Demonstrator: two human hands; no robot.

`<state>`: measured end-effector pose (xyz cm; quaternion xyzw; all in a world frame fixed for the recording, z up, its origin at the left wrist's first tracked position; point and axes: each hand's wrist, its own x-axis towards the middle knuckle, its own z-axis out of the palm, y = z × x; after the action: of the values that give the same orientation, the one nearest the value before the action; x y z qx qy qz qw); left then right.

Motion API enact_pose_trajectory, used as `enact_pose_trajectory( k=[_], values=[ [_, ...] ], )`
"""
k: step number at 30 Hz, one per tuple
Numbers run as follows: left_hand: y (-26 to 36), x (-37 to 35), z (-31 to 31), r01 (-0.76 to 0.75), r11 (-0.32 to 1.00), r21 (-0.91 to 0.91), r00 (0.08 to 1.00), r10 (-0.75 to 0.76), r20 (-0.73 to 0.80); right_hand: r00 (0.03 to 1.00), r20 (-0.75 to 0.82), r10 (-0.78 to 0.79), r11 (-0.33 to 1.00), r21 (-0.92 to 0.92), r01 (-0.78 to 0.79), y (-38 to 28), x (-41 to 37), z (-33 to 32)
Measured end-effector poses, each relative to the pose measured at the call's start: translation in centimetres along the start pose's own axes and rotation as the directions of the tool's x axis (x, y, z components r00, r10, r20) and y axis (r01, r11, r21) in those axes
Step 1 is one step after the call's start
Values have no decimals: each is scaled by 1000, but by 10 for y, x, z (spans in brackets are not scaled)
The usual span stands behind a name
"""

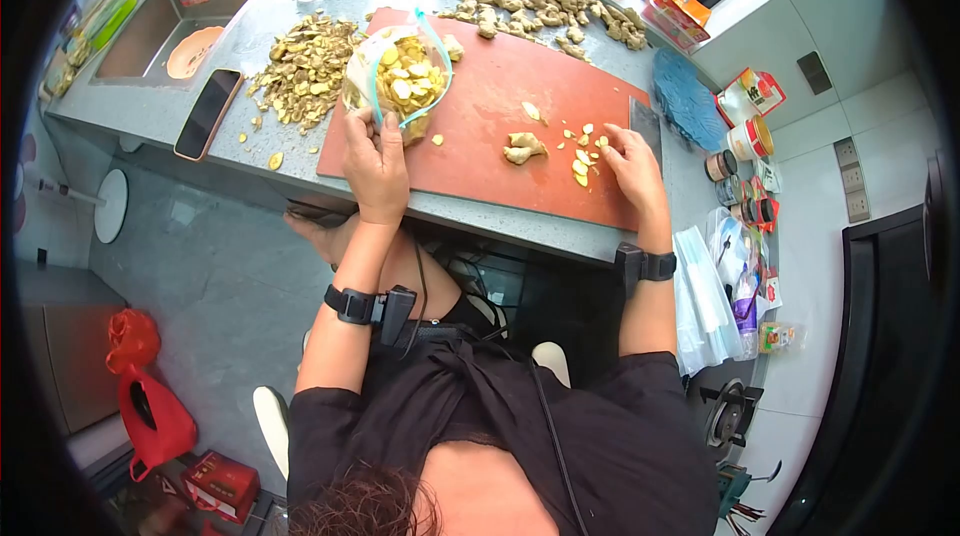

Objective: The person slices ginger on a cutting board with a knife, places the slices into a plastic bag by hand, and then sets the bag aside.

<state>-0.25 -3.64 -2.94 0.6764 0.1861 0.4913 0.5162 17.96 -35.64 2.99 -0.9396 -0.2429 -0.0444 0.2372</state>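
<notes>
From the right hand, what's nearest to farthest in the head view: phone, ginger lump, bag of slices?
1. ginger lump, on the red board, just left of the right hand.
2. bag of slices, held by the left hand.
3. phone, far left.

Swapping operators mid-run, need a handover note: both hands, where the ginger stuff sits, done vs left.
Left hand: grips the open plastic bag of ginger slices, at the left end of the red cutting board.
Right hand: open, palm down on the board by the loose slices; cleaver lies just beyond it.
Done: many slices bagged; pile of scraps on the counter.
Left: loose slices and one ginger chunk on the board; whole ginger pile behind it, uncut.
</notes>
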Motion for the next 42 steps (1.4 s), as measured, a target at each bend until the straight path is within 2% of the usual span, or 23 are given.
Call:
enact_pose_trajectory(
  k=[2, 4, 7, 11, 13, 17, 23, 25, 26, 28, 29, 35, 37, 38, 40, 41, 42],
  values=[
    [-1, 0, 0, 3, 1000, 4, 1000, -3, 3, 998, 63, -21, 999, -36, 23, 1, 0, 1],
    [-3, 0, 1, -29, 999, 27, 999, 30, -20, 990, 131, -60, 997, 58, 52, -17, -9, -1],
    [-4, 0, 1, -27, 999, 28, 1000, 28, -14, 982, 171, -87, 994, 84, 73, -37, -13, -10],
    [-2, 0, 0, -9, 999, 44, 1000, 10, -9, 970, 241, -13, 996, 91, -9, -52, -12, -14],
    [-2, 0, 1, -16, 1000, -3, 1000, 16, -17, 978, 206, -33, 990, 138, 4, -48, -10, -10],
    [-1, 0, 0, -17, 1000, 11, 1000, 17, -11, 982, 187, -19, 993, 118, -3, -46, -12, -7],
    [-2, 0, 0, -3, 1000, 28, 1000, 3, -9, 993, 102, -54, 998, -11, 55, -42, -13, -1],
    [-4, 0, 0, 2, 999, 52, 1000, -2, -3, 999, 51, -6, 995, 96, 1, -36, -11, 0],
    [-5, 0, 0, 2, 999, 52, 1000, -1, -5, 999, 51, -8, 995, 95, 3, -33, -11, 0],
    [-5, 0, 1, -18, 999, 34, 1000, 18, 5, 988, 95, 121, 964, 225, -140, -36, -11, -5],
    [-6, -1, 1, -18, 999, 34, 1000, 18, 4, 988, 96, 120, 964, 225, -139, -36, -12, -6],
    [-5, 0, 2, -22, 1000, 15, 999, 22, -29, 998, 61, -31, 998, 65, 27, -49, -20, -7],
    [-4, 0, 2, -8, 1000, 30, 1000, 9, -24, 997, 23, -78, 988, -134, 81, -48, -18, -3],
    [-3, 0, 2, -9, 999, 32, 1000, 10, -25, 997, 23, -80, 988, -133, 82, -43, -15, 1],
    [-4, -1, 1, -4, 999, 48, 1000, 5, -25, 999, -22, 28, 999, -38, -29, -37, -7, 3],
    [-6, 0, 1, -6, 999, 49, 999, 7, -31, 1000, -22, 22, 999, -38, -23, -34, -4, 4],
    [-7, 0, 1, -3, 998, 60, 1000, 5, -22, 998, -31, 56, 998, 40, -55, -35, -1, 4]
  ],
)
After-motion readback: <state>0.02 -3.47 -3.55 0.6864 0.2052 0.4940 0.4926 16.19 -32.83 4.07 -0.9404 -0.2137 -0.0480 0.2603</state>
